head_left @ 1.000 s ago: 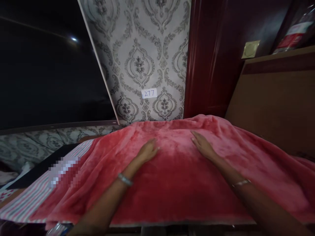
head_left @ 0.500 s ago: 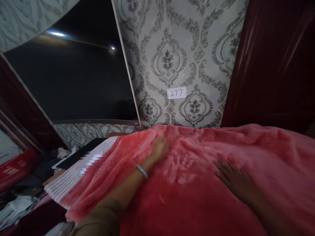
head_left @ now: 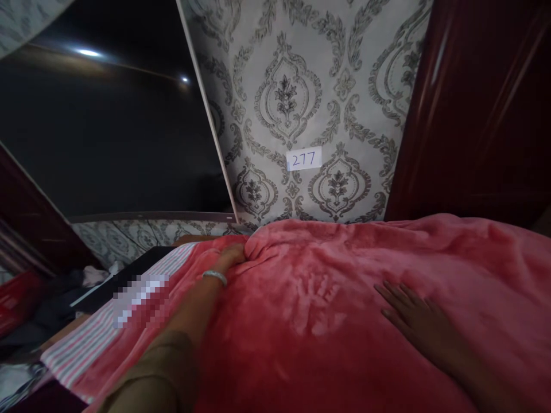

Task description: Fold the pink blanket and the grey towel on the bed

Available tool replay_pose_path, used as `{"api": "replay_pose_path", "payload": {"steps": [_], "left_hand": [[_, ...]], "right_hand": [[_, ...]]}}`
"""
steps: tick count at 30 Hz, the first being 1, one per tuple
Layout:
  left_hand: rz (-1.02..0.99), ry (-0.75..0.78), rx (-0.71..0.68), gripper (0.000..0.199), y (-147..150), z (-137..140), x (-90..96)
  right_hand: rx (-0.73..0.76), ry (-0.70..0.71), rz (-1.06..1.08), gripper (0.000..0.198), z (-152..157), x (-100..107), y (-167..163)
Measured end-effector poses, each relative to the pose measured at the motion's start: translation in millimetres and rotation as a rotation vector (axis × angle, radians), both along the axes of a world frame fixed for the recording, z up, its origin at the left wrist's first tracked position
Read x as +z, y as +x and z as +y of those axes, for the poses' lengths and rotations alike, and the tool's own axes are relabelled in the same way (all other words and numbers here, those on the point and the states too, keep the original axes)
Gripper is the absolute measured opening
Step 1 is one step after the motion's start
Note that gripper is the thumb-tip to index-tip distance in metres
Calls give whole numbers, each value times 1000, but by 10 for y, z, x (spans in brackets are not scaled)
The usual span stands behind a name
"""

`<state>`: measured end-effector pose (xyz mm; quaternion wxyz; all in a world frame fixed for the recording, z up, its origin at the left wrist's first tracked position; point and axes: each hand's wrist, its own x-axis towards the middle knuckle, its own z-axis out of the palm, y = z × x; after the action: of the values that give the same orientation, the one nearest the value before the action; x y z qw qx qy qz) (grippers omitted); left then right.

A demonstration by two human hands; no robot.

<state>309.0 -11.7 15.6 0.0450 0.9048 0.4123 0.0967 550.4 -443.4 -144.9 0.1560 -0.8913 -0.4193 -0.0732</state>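
A plush coral-red blanket [head_left: 275, 355] spreads across the whole lower part of the view, with a striped border [head_left: 92, 344] along its left side. My left hand [head_left: 235, 255], a pale bracelet [head_left: 215, 277] on its wrist, is closed at the blanket's far left part, where the fabric bunches into folds beside the fingers. Its fingertips are partly hidden. On the right, my right hand [head_left: 407, 310] lies flat on the blanket with fingers extended. A pressed handprint [head_left: 316, 301] shows in the pile between both hands.
Behind the blanket stands a patterned wall with a paper label [head_left: 303, 158] reading 277. A large dark television [head_left: 116, 132] fills the upper left. Dark red wood panelling [head_left: 469, 115] rises at right. Dark cloth items [head_left: 47, 310] lie in a pile at left.
My left hand has moved left across the blanket, and folds now gather beside it. My right hand stays flat in nearly the same place. The view has shifted slightly.
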Motion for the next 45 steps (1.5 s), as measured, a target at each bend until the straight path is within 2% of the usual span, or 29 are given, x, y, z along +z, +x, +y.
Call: {"api": "replay_pose_path", "payload": {"steps": [2, 5, 6, 8, 11, 15, 17, 20, 21, 22, 24, 26, 28, 30, 32, 34, 35, 36, 37, 40, 41, 43, 45], "left_hand": [[-42, 86, 74, 36, -50, -23, -5], [-157, 281, 283, 49, -158, -7, -58], [-163, 313, 334, 52, -183, 12, -96], [-110, 280, 343, 57, -201, 63, -180], [-34, 184, 278, 64, -149, 146, -244], [-74, 225, 133, 55, -18, 178, -182], [-90, 264, -4, 52, 43, 151, -171], [-40, 296, -307, 60, 108, 125, -213], [-9, 279, -348, 60, 125, 134, -226], [16, 250, -318, 56, 141, 152, -232], [17, 206, -118, 47, 190, 191, -216], [-15, 191, 44, 46, 278, 178, -184], [-32, 211, 66, 50, 419, 54, -176], [-71, 282, -58, 59, 600, -179, -224], [-69, 311, -402, 61, 795, -438, -316], [8, 248, -772, 52, 984, -614, -401], [52, 204, -856, 49, 1074, -651, -427], [74, 186, -847, 47, 1158, -652, -440], [67, 197, -761, 46, 1234, -626, -443], [17, 257, -377, 49, 1392, -481, -447], [33, 256, -303, 50, 1416, -439, -462], [28, 303, -292, 52, 1430, -379, -509], [26, 274, -281, 52, 1423, -343, -547]], "right_hand": [[-9, 4, -2, 70, 2, -2, 1], [-5, -7, 12, 69, 2, 15, -9], [-1, -9, 15, 69, 0, 22, -13], [-7, -11, 15, 68, -3, 34, -21], [-18, -17, 24, 68, -10, 41, -26], [-4, -30, 53, 68, -23, 62, -26], [-1, -45, 79, 69, -29, 97, -35], [-1, -72, 119, 70, -31, 176, -70], [-1, -81, 128, 70, -29, 203, -85], [-5, -87, 133, 69, -27, 228, -99], [-12, -92, 135, 68, -20, 264, -124], [-20, -95, 134, 67, -13, 284, -143], [-20, -96, 131, 66, -8, 298, -157], [-17, -90, 131, 65, -5, 323, -172], [-14, -83, 138, 65, -4, 366, -189], [-14, -88, 161, 64, -1, 424, -208], [-12, -95, 177, 63, 2, 456, -217], [-11, -101, 191, 63, 6, 487, -227], [-11, -104, 204, 62, 9, 518, -237], [-6, -92, 228, 61, 17, 606, -271], [1, -79, 232, 61, 17, 636, -283], [21, -46, 238, 62, 16, 696, -298], [41, -17, 246, 63, 13, 752, -296]]}}
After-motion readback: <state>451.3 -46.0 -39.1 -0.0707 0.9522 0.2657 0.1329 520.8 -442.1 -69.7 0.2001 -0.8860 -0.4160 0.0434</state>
